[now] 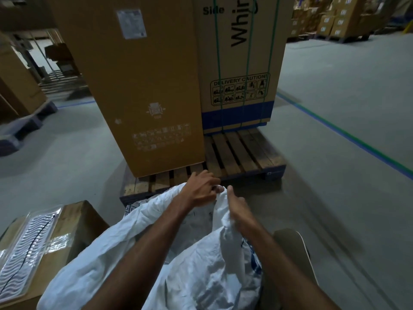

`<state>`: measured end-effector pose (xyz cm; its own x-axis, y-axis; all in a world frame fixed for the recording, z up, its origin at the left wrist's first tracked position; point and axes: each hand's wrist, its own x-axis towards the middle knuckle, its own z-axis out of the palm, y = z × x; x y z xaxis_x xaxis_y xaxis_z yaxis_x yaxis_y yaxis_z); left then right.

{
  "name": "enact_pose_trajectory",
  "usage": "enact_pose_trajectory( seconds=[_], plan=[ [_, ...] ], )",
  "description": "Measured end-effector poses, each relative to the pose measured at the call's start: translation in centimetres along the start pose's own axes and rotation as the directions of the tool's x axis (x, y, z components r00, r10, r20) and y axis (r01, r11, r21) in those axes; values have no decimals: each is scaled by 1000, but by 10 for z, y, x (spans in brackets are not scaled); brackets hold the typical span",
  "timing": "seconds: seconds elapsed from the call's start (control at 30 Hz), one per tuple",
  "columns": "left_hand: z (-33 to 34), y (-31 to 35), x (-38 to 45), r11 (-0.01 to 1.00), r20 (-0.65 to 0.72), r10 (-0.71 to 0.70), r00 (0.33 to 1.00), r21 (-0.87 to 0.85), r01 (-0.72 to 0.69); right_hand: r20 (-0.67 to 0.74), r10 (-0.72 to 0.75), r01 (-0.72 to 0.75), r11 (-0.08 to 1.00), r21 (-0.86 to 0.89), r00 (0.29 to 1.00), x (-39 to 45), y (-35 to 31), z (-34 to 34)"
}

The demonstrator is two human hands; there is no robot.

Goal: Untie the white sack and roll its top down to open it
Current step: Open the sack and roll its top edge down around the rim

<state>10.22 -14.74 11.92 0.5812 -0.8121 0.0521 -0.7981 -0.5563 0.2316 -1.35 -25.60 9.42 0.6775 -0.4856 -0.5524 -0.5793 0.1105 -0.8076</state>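
A crumpled white sack [125, 260] with blue print lies on the floor in front of me, its bunched top pointing away toward a pallet. My left hand [202, 189] is closed around the far end of the sack's gathered neck. My right hand [238, 205] pinches the same bunched fabric just beside it, fingers wrapped into the folds. Any tie or knot is hidden under the two hands. Both forearms stretch over the sack's body.
A wooden pallet [241, 153] directly ahead carries two tall cardboard boxes [138, 86]. A taped cardboard box [55, 242] sits at my left. Blue and green floor lines [348, 133] run at the right. More stacked cartons stand far back right.
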Motion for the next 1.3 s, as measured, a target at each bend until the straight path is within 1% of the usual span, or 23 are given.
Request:
enact_pose_trajectory(
  seconds=[0.03, 0.07, 0.1, 0.17, 0.27, 0.33, 0.37, 0.43, 0.5, 0.53, 0.63, 0.7, 0.77, 0.83, 0.9, 0.93, 0.97, 1.0, 1.07, 1.13, 1.2, 1.27, 1.3],
  plan=[
    [0, 1, 2, 999, -19, -29, 999, -17, 29, -90, -41, 33, 996, -87, 995, -4, 1, 2],
    [1, 1, 4, 998, -38, -57, 998, -24, 56, -148, -86, 68, 990, -126, 985, -7, 3, 4],
    [1, 1, 6, 997, -50, -79, 996, -25, 78, -166, -111, 88, 986, -141, 980, -8, 4, 5],
    [1, 0, 7, 995, -36, -90, 995, -34, 89, -149, -76, 66, 995, -73, 986, -8, 4, 6],
    [-4, -3, 6, 993, 84, -28, 996, -116, 38, -137, 12, -5, 999, 50, 991, 6, 8, 5],
    [-6, -4, 6, 989, 152, 7, 988, -148, 16, -98, 80, -65, 987, 148, 992, 15, 11, -2],
    [-5, -4, 7, 991, 166, 13, 986, -130, 9, -42, 110, -99, 974, 202, 993, 19, 13, -5],
    [-2, 1, 8, 998, 141, 13, 990, -63, -5, 45, 129, -136, 955, 265, 991, 16, 14, -11],
    [-2, 10, 10, 999, 98, -21, 995, -44, 25, 101, 108, -132, 951, 280, 989, 7, 14, -13],
    [-1, 13, 10, 997, 76, -49, 996, -50, 53, 89, 94, -112, 968, 226, 992, 3, 14, -12],
    [0, 18, 12, 988, 30, -136, 990, -67, 138, -70, 1, -6, 997, -81, 998, -15, 20, -12],
    [1, 20, 13, 987, 11, -148, 989, -62, 148, -107, -13, 3, 996, -92, 994, -19, 20, -10],
    [2, 20, 16, 990, -18, -118, 993, -78, 117, -68, 83, -77, 994, 78, 994, -13, 13, -6],
    [4, 20, 11, 991, -105, -85, 991, -112, 73, 47, 141, -149, 954, 261, 989, -7, 7, -3],
    [6, 27, -12, 973, -194, -125, 973, -218, 81, 162, 154, -208, 887, 412, 975, -3, 2, -3],
    [5, 34, -29, 952, -189, -163, 968, -289, 103, 187, 168, -239, 841, 486, 968, -6, -1, -5],
    [2, 41, -47, 925, -145, -185, 972, -360, 122, 185, 170, -245, 801, 546, 968, -7, -2, -7],
    [-2, 48, -63, 892, -61, -194, 979, -427, 150, 190, 157, -240, 773, 587, 969, -9, -6, -9],
    [-4, 55, -93, 825, 109, -197, 974, -518, 225, 191, 180, -261, 723, 639, 965, -15, -11, -12],
    [2, 58, -110, 814, 133, -198, 971, -530, 238, 183, 178, -255, 728, 636, 967, -21, -16, -12],
    [16, 64, -119, 839, 19, -222, 975, -505, 201, 167, 173, -240, 715, 657, 971, -24, -18, -11],
    [27, 68, -122, 852, -122, -264, 957, -495, 172, 157, 122, -195, 736, 648, 980, -25, -15, -12],
    [29, 67, -122, 852, -162, -280, 946, -497, 167, 149, 90, -165, 760, 629, 985, -26, -12, -10]
  ],
)
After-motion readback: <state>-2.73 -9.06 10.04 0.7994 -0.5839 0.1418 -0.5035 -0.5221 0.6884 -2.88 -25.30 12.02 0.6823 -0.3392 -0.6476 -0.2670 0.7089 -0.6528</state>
